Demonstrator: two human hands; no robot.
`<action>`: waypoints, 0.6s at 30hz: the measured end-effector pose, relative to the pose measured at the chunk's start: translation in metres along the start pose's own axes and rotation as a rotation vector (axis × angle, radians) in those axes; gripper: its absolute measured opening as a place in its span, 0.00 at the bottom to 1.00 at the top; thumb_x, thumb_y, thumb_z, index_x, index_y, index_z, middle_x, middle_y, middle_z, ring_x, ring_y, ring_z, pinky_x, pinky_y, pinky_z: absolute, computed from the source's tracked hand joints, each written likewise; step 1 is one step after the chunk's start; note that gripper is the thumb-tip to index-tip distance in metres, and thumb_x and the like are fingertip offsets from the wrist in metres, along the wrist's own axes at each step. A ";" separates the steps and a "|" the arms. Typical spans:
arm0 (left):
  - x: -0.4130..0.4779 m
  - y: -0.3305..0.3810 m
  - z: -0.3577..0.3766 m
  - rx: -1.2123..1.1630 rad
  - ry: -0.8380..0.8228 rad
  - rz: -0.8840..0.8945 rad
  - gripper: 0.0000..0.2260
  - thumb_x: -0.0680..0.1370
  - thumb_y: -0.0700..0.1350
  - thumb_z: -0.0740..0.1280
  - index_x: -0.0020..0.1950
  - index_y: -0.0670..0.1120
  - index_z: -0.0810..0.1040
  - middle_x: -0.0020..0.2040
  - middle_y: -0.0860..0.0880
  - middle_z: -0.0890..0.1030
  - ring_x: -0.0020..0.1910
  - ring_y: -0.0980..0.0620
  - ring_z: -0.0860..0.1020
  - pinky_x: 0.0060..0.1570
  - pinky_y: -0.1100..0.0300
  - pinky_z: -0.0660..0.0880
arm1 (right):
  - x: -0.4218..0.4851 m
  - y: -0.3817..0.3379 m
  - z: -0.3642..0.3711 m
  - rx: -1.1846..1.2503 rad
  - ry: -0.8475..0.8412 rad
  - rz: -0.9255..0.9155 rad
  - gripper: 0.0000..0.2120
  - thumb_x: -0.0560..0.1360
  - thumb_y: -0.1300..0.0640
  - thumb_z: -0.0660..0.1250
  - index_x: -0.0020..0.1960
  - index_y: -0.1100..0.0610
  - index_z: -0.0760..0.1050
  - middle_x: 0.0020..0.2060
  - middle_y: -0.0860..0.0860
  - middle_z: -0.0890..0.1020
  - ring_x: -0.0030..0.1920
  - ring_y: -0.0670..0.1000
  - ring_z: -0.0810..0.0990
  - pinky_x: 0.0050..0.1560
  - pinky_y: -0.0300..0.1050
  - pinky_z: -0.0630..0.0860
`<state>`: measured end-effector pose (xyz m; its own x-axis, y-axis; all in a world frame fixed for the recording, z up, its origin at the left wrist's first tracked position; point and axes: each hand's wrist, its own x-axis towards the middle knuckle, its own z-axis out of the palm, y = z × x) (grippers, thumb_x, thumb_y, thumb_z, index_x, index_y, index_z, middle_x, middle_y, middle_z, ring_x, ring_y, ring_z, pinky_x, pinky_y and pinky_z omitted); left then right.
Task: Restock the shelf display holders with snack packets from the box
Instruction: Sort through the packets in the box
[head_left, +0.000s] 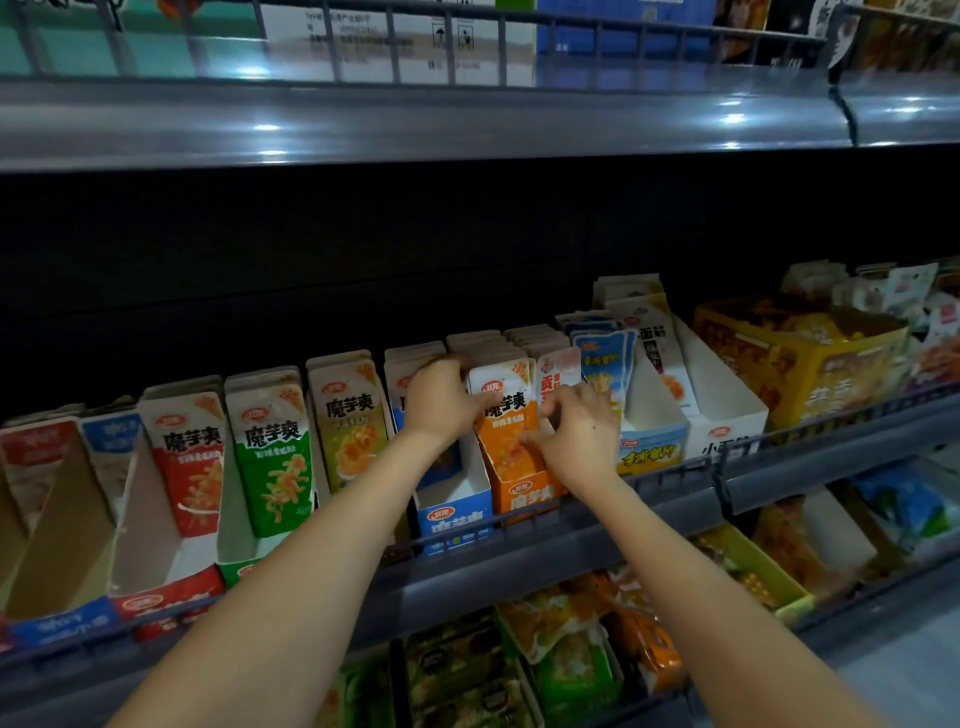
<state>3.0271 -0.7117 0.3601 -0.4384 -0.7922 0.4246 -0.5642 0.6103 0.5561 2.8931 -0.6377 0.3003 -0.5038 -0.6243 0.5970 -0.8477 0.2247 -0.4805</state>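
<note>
Both our arms reach one orange cardboard holder (524, 499): left hand (441, 400) clasps its orange foil packets (506, 421), right hand (576, 436) pinches them.

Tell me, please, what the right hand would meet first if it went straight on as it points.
Likely the front orange packet: the right hand points left at it, seemingly almost touching; depth is unclear.

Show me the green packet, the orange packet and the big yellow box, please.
green packet (275, 462): head view, on its green front below the lettering.
orange packet (503, 444): head view, on the orange lower half of its front.
yellow box (810, 364): head view, on its front face.
</note>
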 end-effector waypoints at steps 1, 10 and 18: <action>0.002 0.001 -0.002 0.002 -0.014 0.010 0.17 0.73 0.48 0.73 0.58 0.41 0.77 0.55 0.44 0.80 0.53 0.47 0.78 0.45 0.59 0.72 | 0.000 0.000 0.000 0.000 0.010 0.002 0.19 0.60 0.48 0.79 0.41 0.57 0.75 0.45 0.54 0.78 0.46 0.55 0.75 0.49 0.49 0.69; 0.012 0.006 -0.004 -0.096 0.046 0.087 0.14 0.76 0.47 0.69 0.58 0.41 0.77 0.51 0.46 0.79 0.50 0.50 0.78 0.37 0.66 0.68 | -0.001 -0.003 0.005 0.090 0.167 0.015 0.20 0.60 0.47 0.80 0.36 0.55 0.71 0.37 0.53 0.76 0.39 0.55 0.75 0.41 0.49 0.72; 0.014 0.001 -0.004 -0.073 0.021 0.126 0.13 0.76 0.46 0.69 0.58 0.42 0.74 0.52 0.45 0.79 0.51 0.49 0.77 0.44 0.59 0.73 | -0.005 -0.003 0.013 -0.052 0.145 -0.060 0.24 0.54 0.45 0.81 0.41 0.55 0.76 0.40 0.54 0.78 0.41 0.56 0.77 0.41 0.48 0.72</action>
<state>3.0231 -0.7226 0.3698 -0.4870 -0.7098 0.5089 -0.4533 0.7035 0.5474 2.9003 -0.6449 0.2904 -0.4677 -0.5237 0.7120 -0.8825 0.2315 -0.4094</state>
